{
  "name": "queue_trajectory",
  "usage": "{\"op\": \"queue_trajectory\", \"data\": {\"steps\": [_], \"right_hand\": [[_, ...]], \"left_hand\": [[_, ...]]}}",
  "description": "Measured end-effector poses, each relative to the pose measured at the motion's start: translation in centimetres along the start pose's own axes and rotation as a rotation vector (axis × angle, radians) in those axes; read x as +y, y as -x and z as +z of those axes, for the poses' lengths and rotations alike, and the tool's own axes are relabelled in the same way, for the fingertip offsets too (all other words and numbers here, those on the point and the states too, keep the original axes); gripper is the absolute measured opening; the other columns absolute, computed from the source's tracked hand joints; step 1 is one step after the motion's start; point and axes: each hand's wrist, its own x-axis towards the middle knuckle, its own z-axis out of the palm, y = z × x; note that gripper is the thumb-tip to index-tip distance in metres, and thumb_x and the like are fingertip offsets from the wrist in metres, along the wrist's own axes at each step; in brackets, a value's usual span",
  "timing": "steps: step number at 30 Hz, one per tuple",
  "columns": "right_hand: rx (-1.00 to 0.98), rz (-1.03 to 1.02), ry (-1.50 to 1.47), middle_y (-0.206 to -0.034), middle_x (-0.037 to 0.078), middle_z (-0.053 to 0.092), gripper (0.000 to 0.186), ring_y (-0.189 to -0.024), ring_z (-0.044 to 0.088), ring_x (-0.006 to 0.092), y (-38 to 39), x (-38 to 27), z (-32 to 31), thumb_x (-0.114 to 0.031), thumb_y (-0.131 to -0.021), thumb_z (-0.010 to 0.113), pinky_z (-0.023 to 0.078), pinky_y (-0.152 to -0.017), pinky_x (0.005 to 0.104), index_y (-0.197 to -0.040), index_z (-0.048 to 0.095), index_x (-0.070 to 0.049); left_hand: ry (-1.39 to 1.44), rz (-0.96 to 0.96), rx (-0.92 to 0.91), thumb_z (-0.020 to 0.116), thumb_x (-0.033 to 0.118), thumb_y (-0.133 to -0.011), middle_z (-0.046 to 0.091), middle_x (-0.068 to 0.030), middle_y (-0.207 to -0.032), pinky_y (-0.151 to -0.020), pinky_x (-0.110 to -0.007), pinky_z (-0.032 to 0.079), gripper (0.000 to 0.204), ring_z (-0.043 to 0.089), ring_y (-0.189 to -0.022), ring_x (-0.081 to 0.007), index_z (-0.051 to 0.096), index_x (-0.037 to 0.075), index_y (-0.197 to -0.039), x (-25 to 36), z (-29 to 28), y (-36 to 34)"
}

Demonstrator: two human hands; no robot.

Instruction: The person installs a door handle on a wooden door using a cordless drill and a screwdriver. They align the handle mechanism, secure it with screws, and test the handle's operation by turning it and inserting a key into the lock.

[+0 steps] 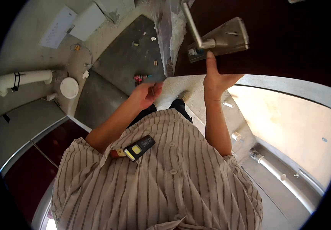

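My right hand point(215, 82) is wrapped round the lower edge of a dark brown door panel point(295, 42), its thumb raised just below a metal lever handle point(190, 27) on a long backplate point(232, 38) covered in clear film. My left hand point(148, 94) is left of it, fingers curled round something small that I cannot make out. A red and black tool point(139, 78) with a blue tip lies on the floor beyond that hand. Torn clear wrap point(175, 42) hangs along the panel's left side. A small black light point(138, 147) sits on my striped shirt.
Dark floor tiles point(115, 53) with small debris extend at upper left. White pipes point(20, 80), a round white cap point(69, 87) and pale boards point(87, 21) are at left. More white pipes point(268, 168) run at lower right, beside a pale surface point(295, 122). A dark red panel point(35, 176) is at lower left.
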Motion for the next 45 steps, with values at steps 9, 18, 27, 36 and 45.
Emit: {"op": "queue_trajectory", "data": {"steps": [9,18,27,36,45], "right_hand": [[-0.032,-0.068,-0.024,-0.134,0.02,0.042,0.079,-0.121,0.047,0.0272,0.5,0.1,0.3,-0.007,-0.078,0.08,0.04,-0.105,0.0391,-0.138,0.03,0.005],[-0.043,-0.067,-0.035,-0.133,0.019,0.043,0.08,-0.12,0.047,0.0259,0.7,0.2,0.5,-0.009,-0.078,0.081,0.041,-0.105,0.038,-0.138,0.03,0.005],[-0.055,-0.092,-0.058,-0.132,0.019,0.042,0.08,-0.12,0.047,0.0267,0.5,0.0,0.6,-0.009,-0.079,0.08,0.04,-0.104,0.0381,-0.139,0.029,0.003],[-0.048,-0.025,-0.115,-0.133,0.019,0.039,0.092,-0.122,0.044,0.0268,0.3,0.2,0.1,-0.008,-0.073,0.084,0.038,-0.106,0.0376,-0.141,0.023,0.004],[0.022,0.05,-0.112,-0.12,0.019,0.046,0.089,-0.111,0.051,0.0252,0.2,-0.4,0.2,-0.012,-0.067,0.09,0.045,-0.096,0.0366,-0.129,0.028,0.007]], "left_hand": [[-0.419,0.3,-0.108,0.049,0.012,-0.1,0.066,-0.011,-0.099,-0.08,-0.033,0.058,0.019,0.06,-0.073,-0.0159,0.056,0.003,-0.115,-0.7,6.7,2.5],[-1.024,0.784,-0.201,0.056,0.014,-0.096,0.07,-0.0109,-0.086,-0.065,-0.03,0.054,0.024,0.067,-0.072,-0.0163,0.066,-0.001,-0.112,2.0,11.9,-0.4],[-1.426,1.224,-0.035,0.065,0.013,-0.088,0.07,-0.0196,-0.083,-0.068,-0.032,0.054,0.023,0.069,-0.07,-0.0207,0.074,0.005,-0.107,2.5,12.5,-0.2],[-1.515,1.24,-0.107,0.059,0.007,-0.09,0.071,-0.0194,-0.087,-0.073,-0.034,0.057,0.023,0.072,-0.077,-0.0227,0.067,-0.001,-0.111,2.3,13.8,-1.0],[-0.625,0.678,-0.36,0.06,0.01,-0.097,0.066,-0.0194,-0.108,-0.09,-0.032,0.057,0.024,0.069,-0.097,-0.0245,0.056,-0.006,-0.113,1.9,13.2,-1.7]]}}
